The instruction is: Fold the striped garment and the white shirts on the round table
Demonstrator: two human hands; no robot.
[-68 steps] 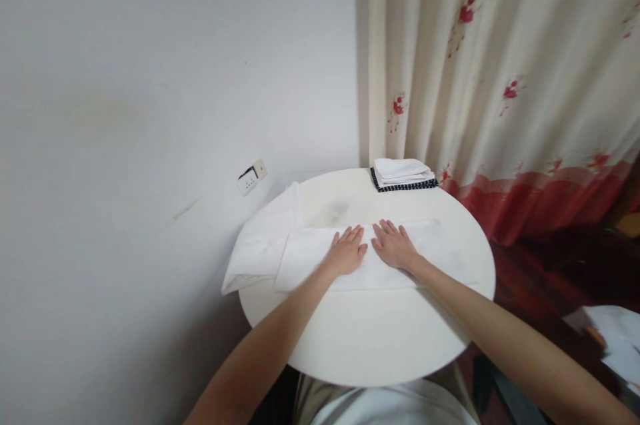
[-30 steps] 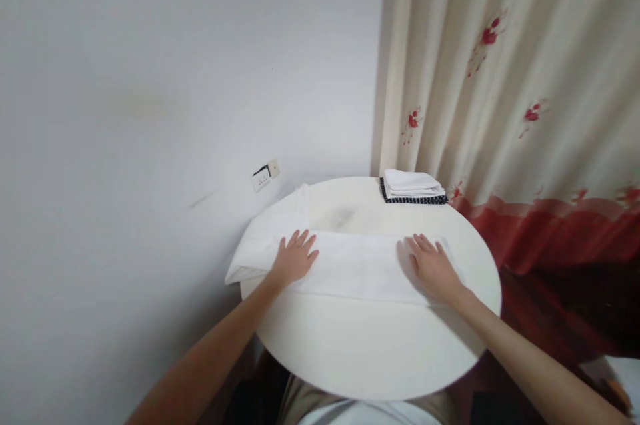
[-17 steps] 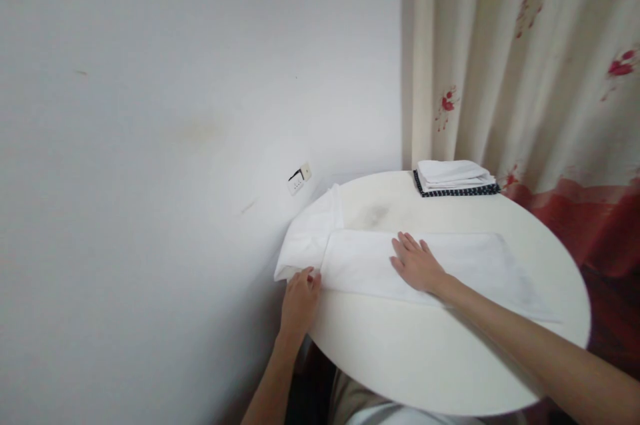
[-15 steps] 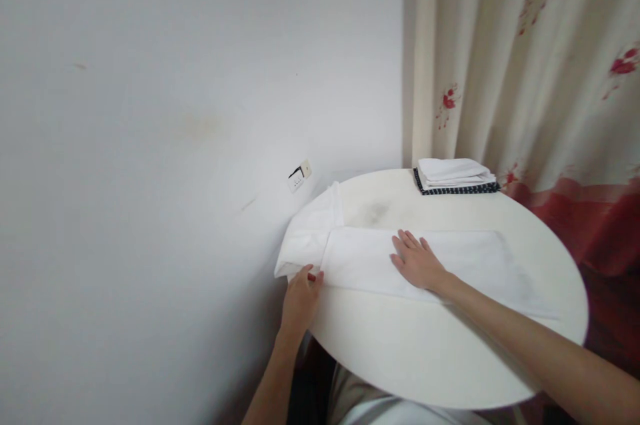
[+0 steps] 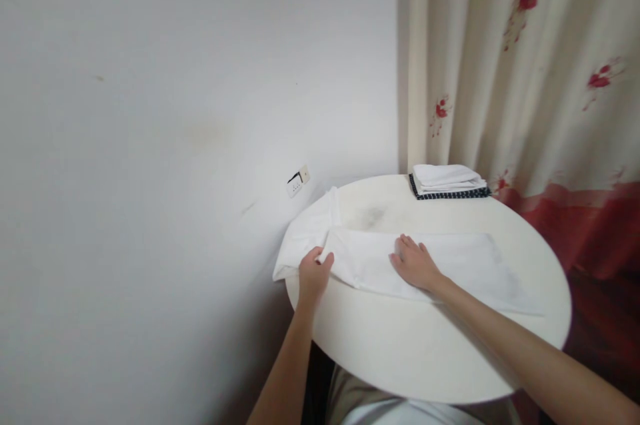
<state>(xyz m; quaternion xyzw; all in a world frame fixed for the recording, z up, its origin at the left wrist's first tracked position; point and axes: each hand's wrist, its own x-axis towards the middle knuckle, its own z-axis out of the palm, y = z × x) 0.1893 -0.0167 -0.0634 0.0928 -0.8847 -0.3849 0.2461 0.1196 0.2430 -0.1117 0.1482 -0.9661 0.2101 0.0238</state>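
A white garment (image 5: pixel 465 262), folded into a long strip, lies across the round white table (image 5: pixel 425 352). Its left part (image 5: pixel 305 232) spreads wider and hangs slightly past the table's edge near the wall. My left hand (image 5: pixel 315 275) pinches the near edge close to the left end, and the fabric there is lifted into a fold. On the middle of the strip my right hand (image 5: pixel 416 264) rests flat, palm down, fingers stretched out.
At the table's far side sits a stack of folded white cloth (image 5: pixel 447 177) on a black patterned folded cloth (image 5: pixel 453 195). A wall (image 5: pixel 200 212) with a socket (image 5: pixel 295 185) borders the left. A flowered curtain (image 5: pixel 480 78) hangs behind.
My left hand has taken hold of the garment's near edge and moved slightly up and right, raising a fold. My right hand stays on the strip. The view has shifted a little.
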